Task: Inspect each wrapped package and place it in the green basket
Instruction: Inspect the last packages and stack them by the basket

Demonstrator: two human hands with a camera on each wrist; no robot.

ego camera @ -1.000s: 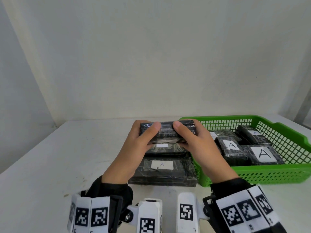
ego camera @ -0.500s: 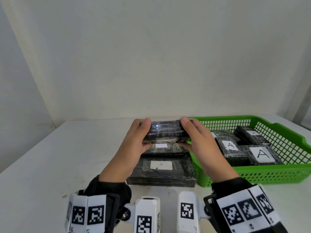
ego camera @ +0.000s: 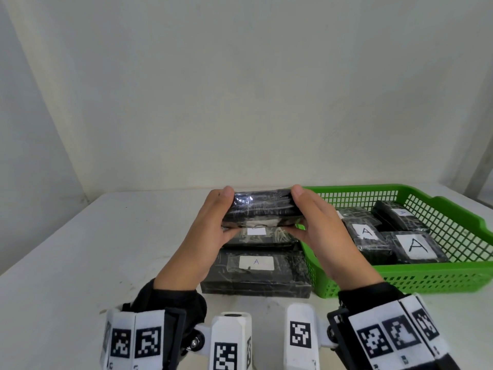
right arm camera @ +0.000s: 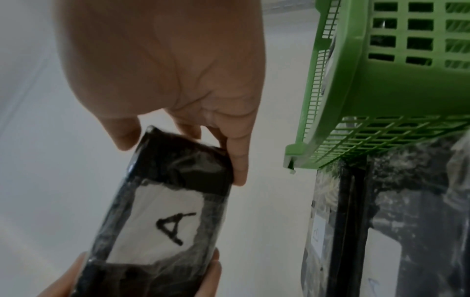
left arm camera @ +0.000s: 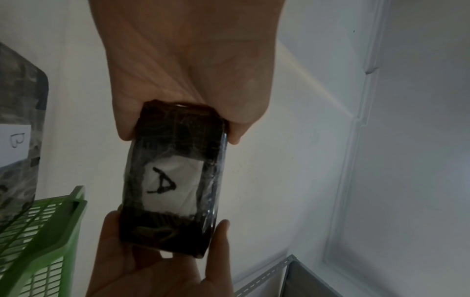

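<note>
Both my left hand (ego camera: 210,231) and right hand (ego camera: 328,233) grip a black film-wrapped package (ego camera: 262,209). The green plastic mesh basket (ego camera: 453,279) holds perhaps four; two await.

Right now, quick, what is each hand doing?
Left hand: grips one end of the wrapped package.
Right hand: grips the other end of it.

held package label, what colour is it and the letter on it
White paper label with a black handwritten A, on the black plastic-wrapped package; clearest in the right wrist view.
</note>
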